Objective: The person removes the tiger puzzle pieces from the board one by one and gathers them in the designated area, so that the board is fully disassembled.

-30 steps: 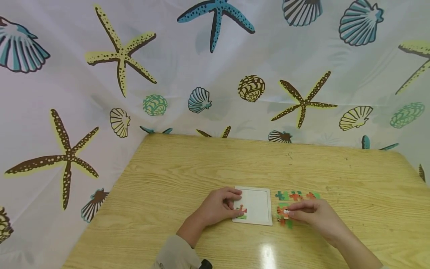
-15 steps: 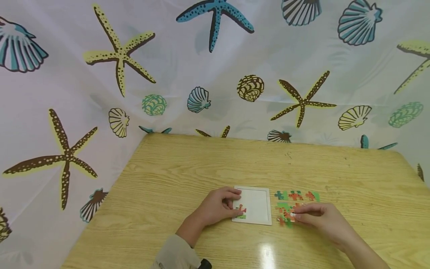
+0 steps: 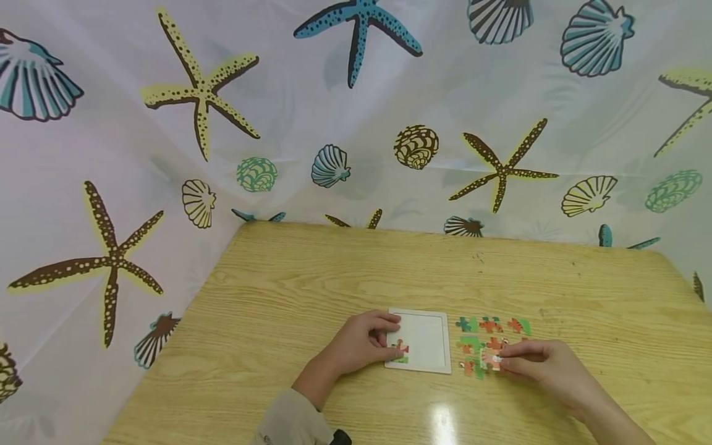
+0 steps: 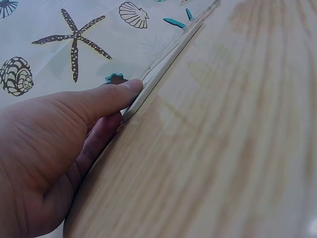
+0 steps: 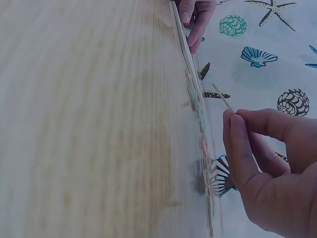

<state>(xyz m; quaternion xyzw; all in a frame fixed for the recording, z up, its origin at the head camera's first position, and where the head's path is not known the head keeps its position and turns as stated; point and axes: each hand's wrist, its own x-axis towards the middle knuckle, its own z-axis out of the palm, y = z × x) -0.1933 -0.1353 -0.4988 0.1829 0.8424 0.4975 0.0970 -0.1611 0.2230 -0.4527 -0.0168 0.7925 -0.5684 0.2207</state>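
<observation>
My left hand [image 3: 361, 340] grips the left edge of a white square puzzle tray [image 3: 421, 369], its thumb on the rim in the left wrist view. A few joined puzzle pieces [image 3: 402, 357] in red and green lie in the tray's lower left corner, partly covered by that thumb. Between thumb and fingertips, my right hand [image 3: 547, 371] pinches a puzzle piece [image 3: 491, 359] with red, green and white on it. In the right wrist view this thin piece [image 5: 222, 96] is tilted and held up off the table, above the loose pieces.
Several loose puzzle pieces [image 3: 466, 324] lie in rough rows just right of the tray, some hidden under the held piece and right hand. The wooden table [image 3: 311, 272] meets a white curtain [image 3: 356, 136] printed with shells and starfish along its back and left.
Holding the puzzle piece, my right hand has shifted right and slightly nearer over the loose pieces, uncovering some at the left. My left hand and the tray have stayed in place.
</observation>
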